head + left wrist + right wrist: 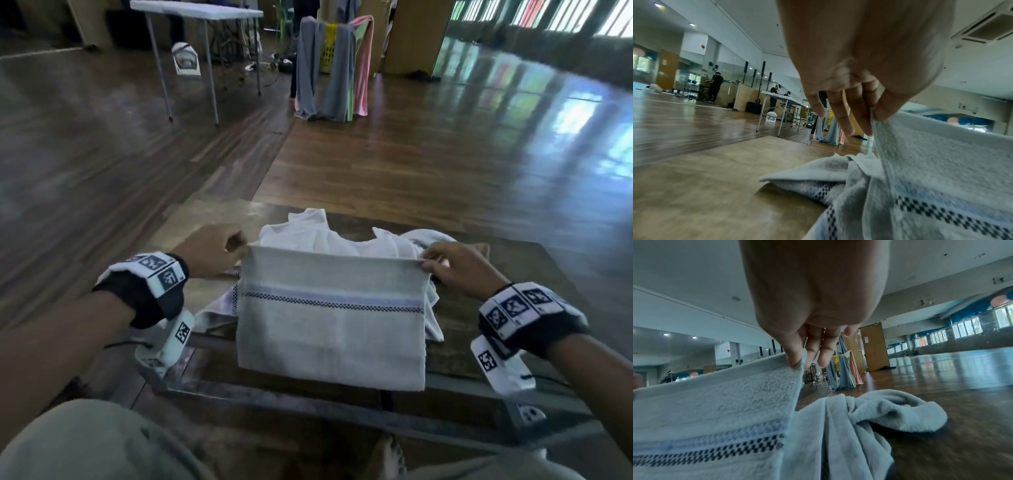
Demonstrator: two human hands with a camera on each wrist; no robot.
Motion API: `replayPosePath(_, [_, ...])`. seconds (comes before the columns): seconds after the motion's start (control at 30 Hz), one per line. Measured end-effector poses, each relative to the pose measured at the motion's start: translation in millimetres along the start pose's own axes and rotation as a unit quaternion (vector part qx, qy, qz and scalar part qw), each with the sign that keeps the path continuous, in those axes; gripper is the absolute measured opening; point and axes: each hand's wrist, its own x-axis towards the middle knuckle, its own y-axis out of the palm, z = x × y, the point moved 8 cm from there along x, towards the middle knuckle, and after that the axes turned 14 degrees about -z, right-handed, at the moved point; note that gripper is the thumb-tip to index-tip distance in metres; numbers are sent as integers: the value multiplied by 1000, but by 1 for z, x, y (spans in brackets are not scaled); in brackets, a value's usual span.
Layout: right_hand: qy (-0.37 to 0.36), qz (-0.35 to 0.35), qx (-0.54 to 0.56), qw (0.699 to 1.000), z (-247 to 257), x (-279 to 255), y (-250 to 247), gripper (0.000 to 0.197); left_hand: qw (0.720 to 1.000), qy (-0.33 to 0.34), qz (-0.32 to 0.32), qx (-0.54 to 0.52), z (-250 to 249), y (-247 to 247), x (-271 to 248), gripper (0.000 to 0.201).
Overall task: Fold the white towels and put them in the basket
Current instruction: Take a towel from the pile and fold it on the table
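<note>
The left hand (209, 249) and right hand (457, 268) each pinch a top corner of the folded white towel (330, 318), fingers clamped.

White folding table (205, 10), clothes rack w/ garments (329, 68), wood floor (445, 164)

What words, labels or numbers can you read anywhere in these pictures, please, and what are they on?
No readable text anywhere.
Wrist bands: black-and-white square marker patterns only, no letters.
Door notices: too small to read.
White box on the floor: print too blurred.
Towel: a checkered stripe, no label.
</note>
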Motion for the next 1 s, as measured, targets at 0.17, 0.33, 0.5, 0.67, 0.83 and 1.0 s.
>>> replayPosePath(0.17, [16,-24,22,999,-3,60,10,10,998,-17,-63,14,9,11,61,6])
replayPosePath(0.33, [34,17,-5,999,-11,105,55,11,998,-53,9,22,24,58,102,16])
replayPosePath(0.5, [26,94,-46,994,-21,122,99,16,992,-60,101,53,37,100,113,22])
replayPosePath(0.67, [39,122,-81,988,-38,123,121,16,983,-80,162,39,47,120,109,25])
replayPosePath(0.83, [33,139,-87,986,-33,124,122,17,984,-85,158,15,47,118,107,24])
replayPosePath(1.0, [9,122,-57,991,-13,121,105,19,992,-65,107,16,44,94,109,25])
